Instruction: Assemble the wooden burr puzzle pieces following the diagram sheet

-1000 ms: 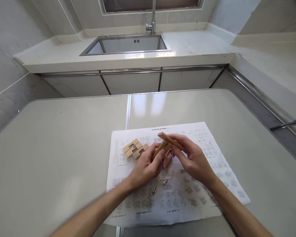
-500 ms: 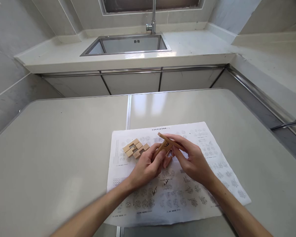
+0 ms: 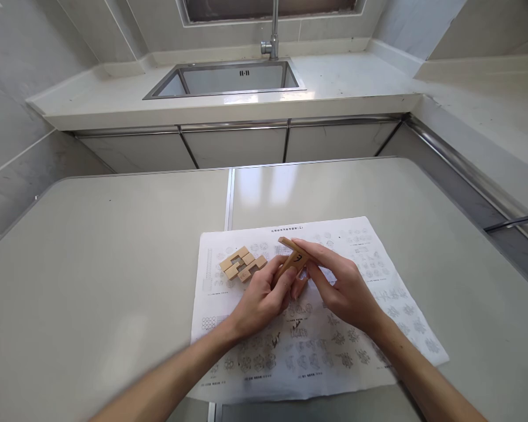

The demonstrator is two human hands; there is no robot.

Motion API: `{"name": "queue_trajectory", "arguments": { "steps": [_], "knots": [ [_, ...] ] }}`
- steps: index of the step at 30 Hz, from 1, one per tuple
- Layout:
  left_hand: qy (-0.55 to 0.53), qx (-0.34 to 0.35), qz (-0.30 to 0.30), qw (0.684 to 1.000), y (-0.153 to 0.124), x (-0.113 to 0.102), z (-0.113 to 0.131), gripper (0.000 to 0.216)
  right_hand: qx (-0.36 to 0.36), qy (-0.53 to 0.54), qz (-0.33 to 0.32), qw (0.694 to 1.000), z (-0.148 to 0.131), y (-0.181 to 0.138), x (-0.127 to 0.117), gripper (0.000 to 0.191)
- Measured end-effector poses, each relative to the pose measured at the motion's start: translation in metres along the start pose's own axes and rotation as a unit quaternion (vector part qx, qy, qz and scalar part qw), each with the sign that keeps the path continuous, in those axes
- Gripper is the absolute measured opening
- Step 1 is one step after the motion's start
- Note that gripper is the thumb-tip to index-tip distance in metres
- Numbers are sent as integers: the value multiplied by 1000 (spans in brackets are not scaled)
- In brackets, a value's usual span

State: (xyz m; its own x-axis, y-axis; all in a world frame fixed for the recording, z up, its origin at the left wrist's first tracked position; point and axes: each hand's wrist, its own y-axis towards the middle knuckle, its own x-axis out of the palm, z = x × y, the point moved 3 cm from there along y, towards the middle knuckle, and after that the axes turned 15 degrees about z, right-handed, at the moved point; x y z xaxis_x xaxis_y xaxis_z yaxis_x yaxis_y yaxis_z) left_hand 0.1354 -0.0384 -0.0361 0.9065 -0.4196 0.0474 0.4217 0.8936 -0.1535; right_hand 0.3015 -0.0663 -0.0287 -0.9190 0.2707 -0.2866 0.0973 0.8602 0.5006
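Notched blocks (image 3: 247, 258) are smooth wood, the diagram sheet (image 3: 356, 378) matt paper, the tabletop (image 3: 114, 264) glossy, the faucet (image 3: 273, 47) shiny metal.

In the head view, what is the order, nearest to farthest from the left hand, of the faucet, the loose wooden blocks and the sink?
From the left hand:
1. Loose wooden blocks: on the paper, ahead and left.
2. Sink: in the counter.
3. Faucet: at the sink's back rim.

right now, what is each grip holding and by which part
The left grip holds the marked wooden piece by its lower part; the right grip, a wooden bar by its right end.
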Motion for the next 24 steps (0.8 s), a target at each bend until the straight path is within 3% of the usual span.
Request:
{"name": "queue_trajectory", "arguments": {
  "steps": [24],
  "knots": [
    [3,3,-4,1000,0,-1,-1,24,-79,-37,9,996,-1,-1,1,72]
  ]
}}
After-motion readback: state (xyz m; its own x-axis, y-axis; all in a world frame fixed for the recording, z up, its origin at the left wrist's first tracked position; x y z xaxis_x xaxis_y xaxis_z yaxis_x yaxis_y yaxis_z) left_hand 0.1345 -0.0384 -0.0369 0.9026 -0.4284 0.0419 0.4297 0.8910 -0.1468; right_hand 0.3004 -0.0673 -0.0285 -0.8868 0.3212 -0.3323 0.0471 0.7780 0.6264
